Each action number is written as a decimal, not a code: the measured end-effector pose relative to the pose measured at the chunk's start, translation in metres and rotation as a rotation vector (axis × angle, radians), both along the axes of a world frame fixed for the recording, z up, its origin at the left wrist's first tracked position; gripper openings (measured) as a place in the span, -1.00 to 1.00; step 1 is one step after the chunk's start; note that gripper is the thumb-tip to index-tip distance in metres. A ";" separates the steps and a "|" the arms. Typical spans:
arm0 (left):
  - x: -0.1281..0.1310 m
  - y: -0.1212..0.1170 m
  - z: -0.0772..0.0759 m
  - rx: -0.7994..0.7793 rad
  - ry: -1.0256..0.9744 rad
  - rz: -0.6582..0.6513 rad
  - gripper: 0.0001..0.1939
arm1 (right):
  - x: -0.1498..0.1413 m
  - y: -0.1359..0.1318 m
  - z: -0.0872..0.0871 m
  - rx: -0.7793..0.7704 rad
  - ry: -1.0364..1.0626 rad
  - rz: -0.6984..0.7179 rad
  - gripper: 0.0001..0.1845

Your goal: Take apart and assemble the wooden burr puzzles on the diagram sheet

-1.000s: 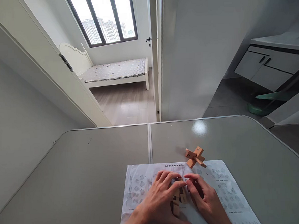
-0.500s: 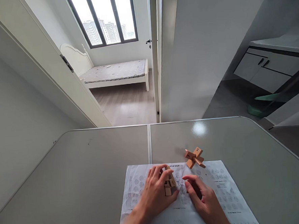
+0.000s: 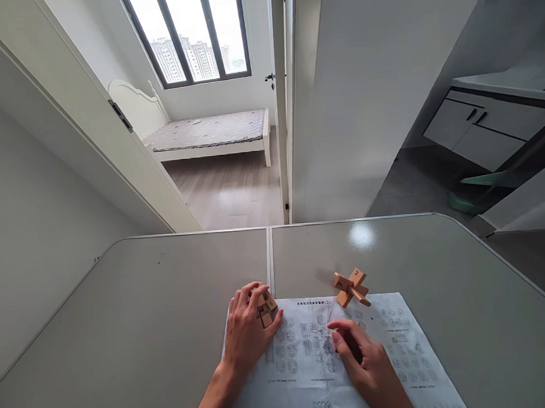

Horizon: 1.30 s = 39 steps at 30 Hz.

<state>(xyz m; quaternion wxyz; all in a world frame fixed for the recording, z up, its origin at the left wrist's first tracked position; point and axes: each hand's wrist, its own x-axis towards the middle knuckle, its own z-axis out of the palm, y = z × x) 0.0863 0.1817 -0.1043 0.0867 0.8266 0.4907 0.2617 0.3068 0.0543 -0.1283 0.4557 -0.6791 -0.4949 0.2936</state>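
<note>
My left hand [image 3: 246,332] is wrapped round a cluster of wooden puzzle blocks [image 3: 266,308] at the far left corner of a printed instruction sheet [image 3: 309,355]. My right hand [image 3: 362,358] rests on the sheet to the right, fingers curled loosely with nothing visible in them. An assembled wooden cross-shaped puzzle [image 3: 351,287] with numbers on its ends stands at the sheet's far edge, beyond my right hand and untouched.
The sheet lies on a grey folding table [image 3: 144,298] with a seam down its middle. Beyond the table are a white wall, an open door to a bedroom with a bed [image 3: 212,130], and cabinets [image 3: 489,129] on the right.
My left hand has carried the cluster of blocks away from my right hand, to the left and farther out, to the sheet's corner. My right hand stayed on the sheet.
</note>
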 end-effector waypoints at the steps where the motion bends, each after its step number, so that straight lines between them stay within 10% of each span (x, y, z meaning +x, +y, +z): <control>1: -0.001 0.000 0.000 0.001 -0.003 0.007 -0.61 | 0.000 0.000 0.000 0.002 -0.004 0.002 -0.46; 13: -0.039 -0.014 -0.004 -0.004 -0.017 0.060 -0.64 | 0.003 -0.001 -0.004 -0.028 -0.016 0.059 -0.54; 26: -0.023 -0.009 -0.024 0.002 0.048 0.061 -0.42 | -0.001 0.000 -0.002 0.005 -0.041 0.036 -0.50; 39: -0.005 -0.009 -0.006 0.028 0.052 0.029 -0.74 | 0.002 0.000 0.000 0.003 0.025 0.080 -0.48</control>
